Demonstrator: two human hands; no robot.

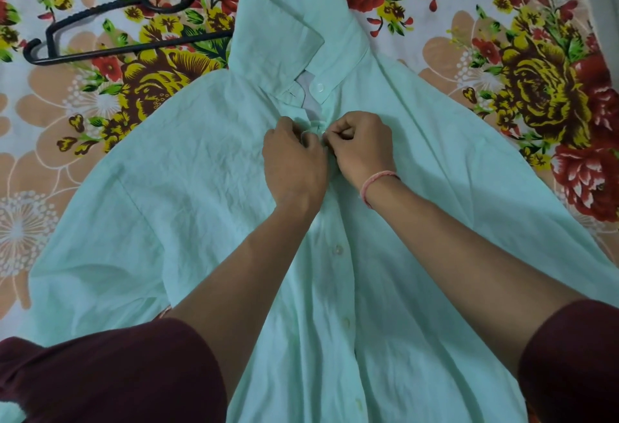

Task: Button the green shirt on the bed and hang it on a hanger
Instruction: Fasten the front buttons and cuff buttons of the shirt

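Note:
A pale green shirt [201, 168] lies flat on the bed, front up, collar at the far end. My left hand [293, 161] and my right hand [363, 146] meet on the placket just below the collar, both pinching the cloth around a button. The collar button [320, 88] above them is undone and the collar gapes open. Below my hands, several buttons [337, 249] down the front look fastened. A black hanger [134, 17] rests on the sheet at the far left, its right end tucked under the collar.
The bed is covered by a floral sheet [536, 81] in red, yellow and peach. Dark maroon sleeves [110, 375] fill the lower corners of the view. The shirt's sleeves spread out to both sides.

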